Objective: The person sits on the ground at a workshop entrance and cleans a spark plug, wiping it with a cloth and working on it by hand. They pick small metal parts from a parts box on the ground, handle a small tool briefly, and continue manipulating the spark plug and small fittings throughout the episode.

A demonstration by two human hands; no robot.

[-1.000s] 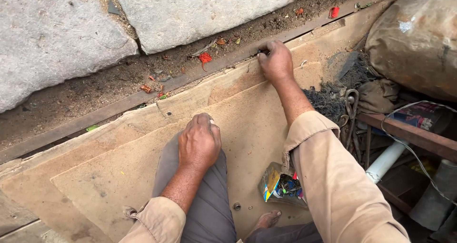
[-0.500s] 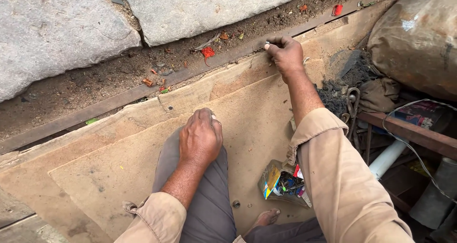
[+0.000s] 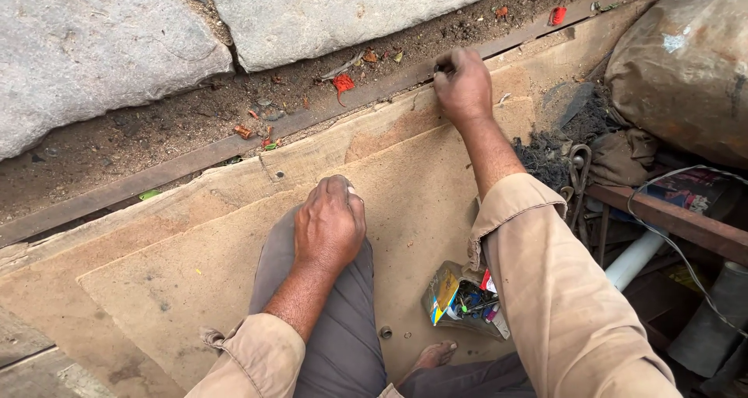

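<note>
At twelve o'clock from our knee, our right hand [image 3: 463, 82] reaches to the far edge of the plywood sheet [image 3: 234, 265], where it meets the dark metal rail [image 3: 195, 160]. Its fingers [image 3: 444, 69] are curled nearly closed on something small and pale at that edge; we cannot tell what it is. We judge the arm is stretched out because the piece sits right at the seam. Our left hand [image 3: 329, 225] rests as a loose fist on our grey-trousered knee [image 3: 343, 328], holding nothing, probably to brace our lean forward. At four o'clock from the knee, a small open box of bits [image 3: 460, 300] lies on the sheet, within easy reach. Stone slabs [image 3: 101, 47] lie beyond the rail, and a sack [image 3: 686, 70] sits at two o'clock.
</note>
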